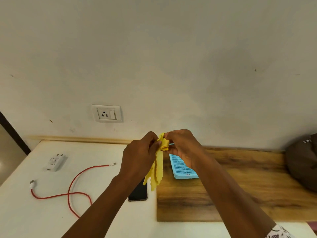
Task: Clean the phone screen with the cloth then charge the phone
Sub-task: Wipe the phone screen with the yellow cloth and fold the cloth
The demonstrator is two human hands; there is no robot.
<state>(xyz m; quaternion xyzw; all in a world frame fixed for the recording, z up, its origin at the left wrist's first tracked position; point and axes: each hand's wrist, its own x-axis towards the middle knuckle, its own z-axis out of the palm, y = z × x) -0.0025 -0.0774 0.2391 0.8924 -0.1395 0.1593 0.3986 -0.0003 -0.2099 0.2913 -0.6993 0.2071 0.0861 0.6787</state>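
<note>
The yellow cloth (158, 164) is held in the air above the counter (25, 215). Its top is bunched between both hands and its loose ends hang down over the seam where the white surface meets a wood-grain panel (231, 194). The left hand (139, 155) and the right hand (183, 148) meet at the bunched top, and each grip is narrow, fingertips pinched on the fabric. Both forearms reach up from the bottom edge, and a patterned sleeve (277, 233) shows at the right one.

The phone (139, 193) lies flat, dark screen up, just below the hanging ends. Its near end is close to the panel's edge and its far end is hidden by the left wrist. A blue perforated case (181, 167) lies on the panel under the right hand.

To the left there is open white surface with a looping red cable (75, 191) and a white charger plug (54, 162). A wall socket (106, 114) sits above. A brown bag (301, 160) rests at the far right.
</note>
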